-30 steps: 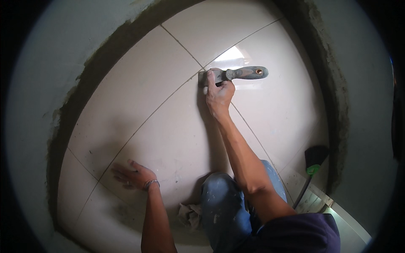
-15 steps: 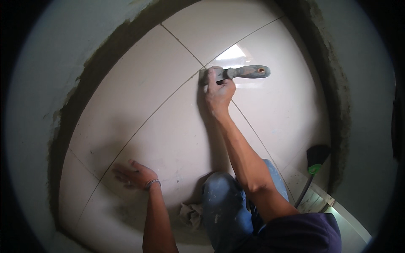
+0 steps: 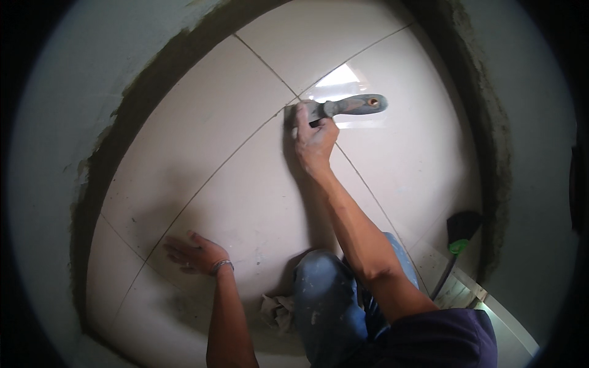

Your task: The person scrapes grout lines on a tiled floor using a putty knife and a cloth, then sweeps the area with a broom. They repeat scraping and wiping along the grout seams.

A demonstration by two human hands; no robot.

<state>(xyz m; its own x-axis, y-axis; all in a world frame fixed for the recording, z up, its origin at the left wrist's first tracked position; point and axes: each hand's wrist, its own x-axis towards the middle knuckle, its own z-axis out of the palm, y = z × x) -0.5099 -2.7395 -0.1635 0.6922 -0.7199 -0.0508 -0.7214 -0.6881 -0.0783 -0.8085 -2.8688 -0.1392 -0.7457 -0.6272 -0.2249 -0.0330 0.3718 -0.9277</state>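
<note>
In my right hand (image 3: 316, 144) is a putty knife (image 3: 357, 105) with a grey handle, gripped near its blade. The handle points right, and the blade end lies at a grout line close to where the tile joints cross. My fingers partly hide the blade. Over to the lower left, my left hand (image 3: 197, 253) is empty with its fingers apart, above or on the pale floor tiles (image 3: 245, 190); contact cannot be made out. It wears a bracelet (image 3: 222, 265) at the wrist and a ring.
A crumpled rag (image 3: 277, 313) lies beside my knee (image 3: 325, 288). At the right stands a black-and-green broom (image 3: 461, 233), near a pale-edged threshold (image 3: 509, 319). Walls with a rough, dark unfinished strip (image 3: 98, 178) border the floor on both sides.
My right hand and the putty knife have shifted slightly left along the joint. My left hand has hardly moved.
</note>
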